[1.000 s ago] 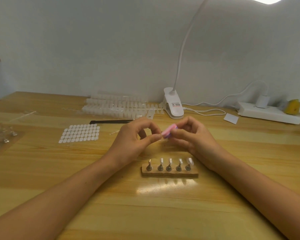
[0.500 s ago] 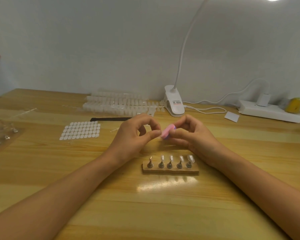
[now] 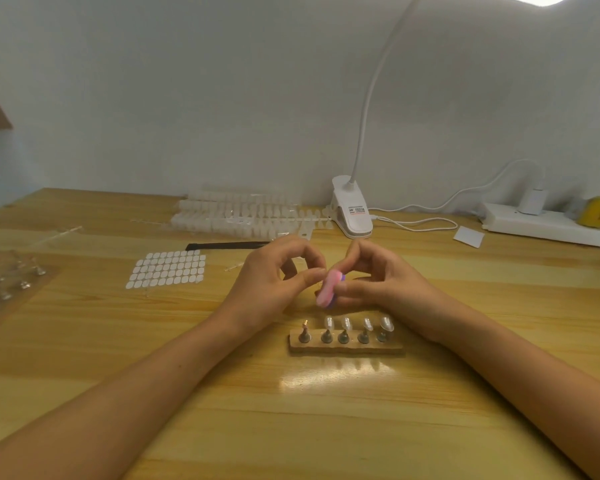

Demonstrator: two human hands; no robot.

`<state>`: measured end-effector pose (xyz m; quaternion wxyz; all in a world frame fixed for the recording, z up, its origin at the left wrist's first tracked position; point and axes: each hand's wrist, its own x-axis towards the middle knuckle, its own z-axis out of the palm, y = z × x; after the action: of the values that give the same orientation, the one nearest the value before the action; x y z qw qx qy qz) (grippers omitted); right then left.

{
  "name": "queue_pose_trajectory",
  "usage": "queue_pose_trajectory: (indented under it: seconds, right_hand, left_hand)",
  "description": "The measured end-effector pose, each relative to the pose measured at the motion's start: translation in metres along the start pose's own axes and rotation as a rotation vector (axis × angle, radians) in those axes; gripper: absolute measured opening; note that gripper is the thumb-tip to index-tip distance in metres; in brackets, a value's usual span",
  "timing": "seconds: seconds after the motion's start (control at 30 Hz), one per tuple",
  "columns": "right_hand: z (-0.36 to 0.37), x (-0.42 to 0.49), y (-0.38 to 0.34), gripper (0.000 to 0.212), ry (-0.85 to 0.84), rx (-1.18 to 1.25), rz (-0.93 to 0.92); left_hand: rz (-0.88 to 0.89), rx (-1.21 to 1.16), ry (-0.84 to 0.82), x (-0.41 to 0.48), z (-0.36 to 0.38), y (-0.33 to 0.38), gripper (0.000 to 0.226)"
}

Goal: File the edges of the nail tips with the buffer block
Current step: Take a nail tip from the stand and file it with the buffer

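Above counter (image 3: pixel 326 427): right hand (image 3: pixel 381 282) grip clasps pink buffer block (image 3: pixel 328 292); left hand (image 3: pixel 274 284) grip pinched beside it, contents too small to tell.

R hand (image 3: pixel 378 282) pinches pink buffer block (image 3: pixel 329 289) just beside L hand (image 3: pixel 271 282).

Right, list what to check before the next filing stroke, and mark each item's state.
1. Grip: right hand pinches buffer block: ok.
2. Workpiece: nail tip held in left hand: cannot tell; the fingers curl in a pinch and hide it.
3. Contact: block against the tip's edge: cannot tell.
4. Holder: stand lies flat, on the near side of both hands: ok.
5. Count: leftmost peg bare, the other four carry tips: ok.
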<state>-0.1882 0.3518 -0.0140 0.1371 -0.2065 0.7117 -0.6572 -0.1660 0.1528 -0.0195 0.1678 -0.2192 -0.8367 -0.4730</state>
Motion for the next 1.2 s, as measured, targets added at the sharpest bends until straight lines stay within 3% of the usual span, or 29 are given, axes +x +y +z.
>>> queue_pose_trajectory:
  seconds: [0.13, 0.23, 0.37, 0.47, 0.6, 0.7, 0.8, 0.93, 1.03, 1.13, 1.2]
  right_hand:
    - [-0.0038, 0.0003, 0.0018, 0.027, 0.082, 0.09, -0.018]
    - [-0.0016, -0.0003, 0.001, 0.028, 0.004, 0.012, -0.018]
    - [-0.0032, 0.0005, 0.0016, 0.025, 0.143, 0.182, -0.019]
    - [-0.0002, -0.0007, 0.0021, 0.024, 0.041, 0.018, -0.008]
    - [-0.0026, 0.0012, 0.0035, 0.022, 0.182, 0.14, -0.009]
    - [0.0001, 0.0, 0.0026, 0.029, 0.072, 0.016, -0.005]
    - [-0.0012, 0.0009, 0.0032, 0.029, 0.176, 0.113, -0.009]
    - [-0.0004, 0.0011, 0.0024, 0.028, 0.031, 0.027, 0.001]
    - [-0.0033, 0.0023, 0.0036, 0.024, 0.146, 0.175, 0.003]
    - [-0.0006, 0.0007, 0.002, 0.028, 0.037, 0.057, 0.011]
    - [-0.0001, 0.0009, 0.0026, 0.029, 0.097, 0.097, -0.013]
  left_hand:
    - [-0.017, 0.011, -0.006, 0.0011, 0.0004, -0.0008, 0.005]
    - [-0.01, 0.011, -0.006, 0.0008, 0.0003, -0.0004, 0.007]
    - [-0.02, 0.0, 0.002, 0.0005, 0.0001, 0.0006, 0.01]
    - [-0.012, -0.009, -0.001, 0.001, 0.0001, 0.0008, 0.009]
    - [-0.013, -0.01, -0.004, 0.0006, 0.0001, 0.0017, 0.013]
    - [-0.004, 0.0, -0.006, 0.0003, -0.0001, 0.0027, 0.012]
    - [-0.014, -0.003, -0.001, 0.0003, -0.0002, 0.0028, 0.014]
    - [-0.003, -0.009, -0.002, 0.0006, -0.0002, 0.0025, 0.01]
    - [-0.004, -0.021, 0.004, 0.0007, -0.0003, 0.0023, 0.011]
    - [-0.002, -0.02, 0.002, 0.0009, -0.0003, 0.0024, 0.012]
    - [-0.003, -0.022, -0.004, 0.0009, 0.0, 0.003, 0.013]
